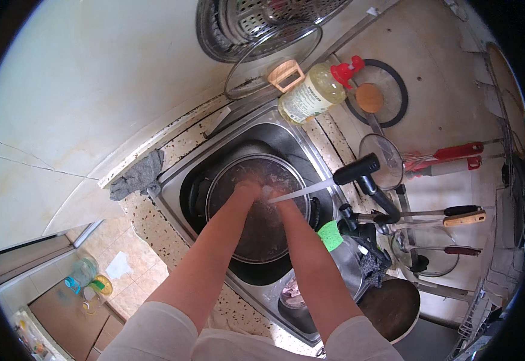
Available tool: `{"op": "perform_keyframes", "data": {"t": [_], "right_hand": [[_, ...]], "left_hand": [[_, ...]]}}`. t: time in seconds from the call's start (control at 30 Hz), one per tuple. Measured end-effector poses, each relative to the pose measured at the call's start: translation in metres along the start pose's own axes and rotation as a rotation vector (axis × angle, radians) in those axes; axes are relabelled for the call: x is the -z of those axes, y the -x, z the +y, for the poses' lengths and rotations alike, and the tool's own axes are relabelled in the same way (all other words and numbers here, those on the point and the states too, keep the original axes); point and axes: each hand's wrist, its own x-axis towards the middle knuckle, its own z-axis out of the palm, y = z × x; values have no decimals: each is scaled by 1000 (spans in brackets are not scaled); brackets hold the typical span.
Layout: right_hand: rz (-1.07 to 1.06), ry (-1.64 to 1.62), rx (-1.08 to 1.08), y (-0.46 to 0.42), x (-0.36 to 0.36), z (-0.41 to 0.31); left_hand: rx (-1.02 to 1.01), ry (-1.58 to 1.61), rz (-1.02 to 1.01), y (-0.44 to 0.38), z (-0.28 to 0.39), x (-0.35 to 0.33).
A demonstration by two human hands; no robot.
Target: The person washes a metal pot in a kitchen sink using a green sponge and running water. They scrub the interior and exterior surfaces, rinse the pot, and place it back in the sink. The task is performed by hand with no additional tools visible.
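Both my hands reach into a large round metal pot (267, 239) standing in the steel sink basin (262, 131). My left hand (248, 187) and my right hand (277, 193) are close together under murky water, blurred by splashes, so their fingers and anything held are hidden. From the black faucet (357, 169) a stream of water (303, 192) falls between them. A green sponge (330, 235) lies right of my right forearm. In the smaller basin, a bowl with pale pink meat (293, 293) sits partly behind that forearm.
Behind the sink stand a soap bottle with a red pump (312, 97) and a glass lid with a wooden handle (287, 76). A grey cloth (139, 176) lies on the left counter corner. Utensils, including a red-handled whisk (458, 151), hang at right, above a dark pan (391, 311).
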Motion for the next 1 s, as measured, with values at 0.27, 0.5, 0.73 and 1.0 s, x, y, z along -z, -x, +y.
{"op": "perform_keyframes", "data": {"t": [0.27, 0.5, 0.73, 1.0], "right_hand": [[-77, -541, -297, 31, -39, -17], [-96, -1361, -496, 41, -70, -36], [111, -1476, -702, 85, -44, -74], [203, -1676, -555, 64, -13, -59]], "left_hand": [[317, 176, -244, 9, -41, -40], [433, 767, -272, 55, -39, -44], [550, 1518, -205, 66, -32, -88], [431, 1451, 164, 15, 28, -74]]}}
